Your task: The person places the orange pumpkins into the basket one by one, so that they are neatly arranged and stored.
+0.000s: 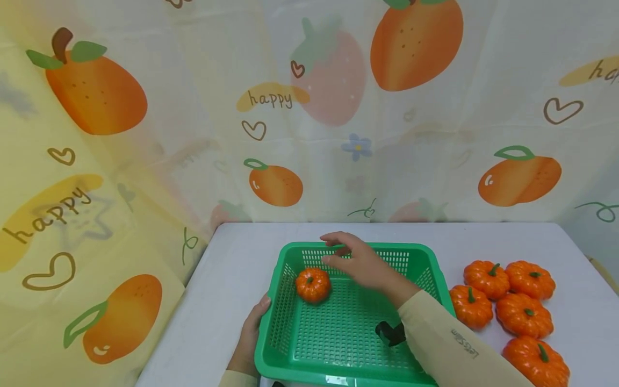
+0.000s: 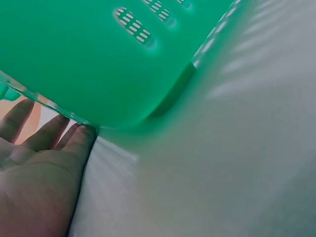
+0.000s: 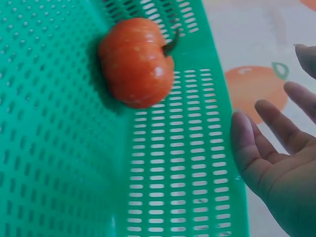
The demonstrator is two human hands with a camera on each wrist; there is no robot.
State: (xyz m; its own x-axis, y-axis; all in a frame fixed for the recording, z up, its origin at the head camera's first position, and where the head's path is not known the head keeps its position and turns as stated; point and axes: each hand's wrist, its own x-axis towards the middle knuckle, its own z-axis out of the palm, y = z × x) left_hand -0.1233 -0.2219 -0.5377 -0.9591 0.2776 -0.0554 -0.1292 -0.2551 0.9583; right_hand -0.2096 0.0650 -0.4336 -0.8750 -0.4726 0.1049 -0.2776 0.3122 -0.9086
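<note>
A green plastic basket (image 1: 338,336) with slotted sides stands on the white table. Inside it, towards the far left corner, sits one small orange pumpkin (image 1: 313,286) with a green stem. My left hand (image 1: 250,336) is at the basket's left side; in the left wrist view its extended fingers (image 2: 47,132) touch the basket's edge. Over the far part of the basket hovers my right hand (image 1: 362,266), fingers loosely spread and holding nothing. The right wrist view has the pumpkin (image 3: 133,64) against the slotted wall, apart from that hand (image 3: 281,173).
Several more orange pumpkins (image 1: 524,315) lie grouped on the table (image 1: 242,258) to the right of the basket, the nearest ones close to its right wall. A fruit-patterned curtain (image 1: 193,183) hangs behind the table and on the left. A black wrist device (image 1: 390,333) shows beneath the right sleeve.
</note>
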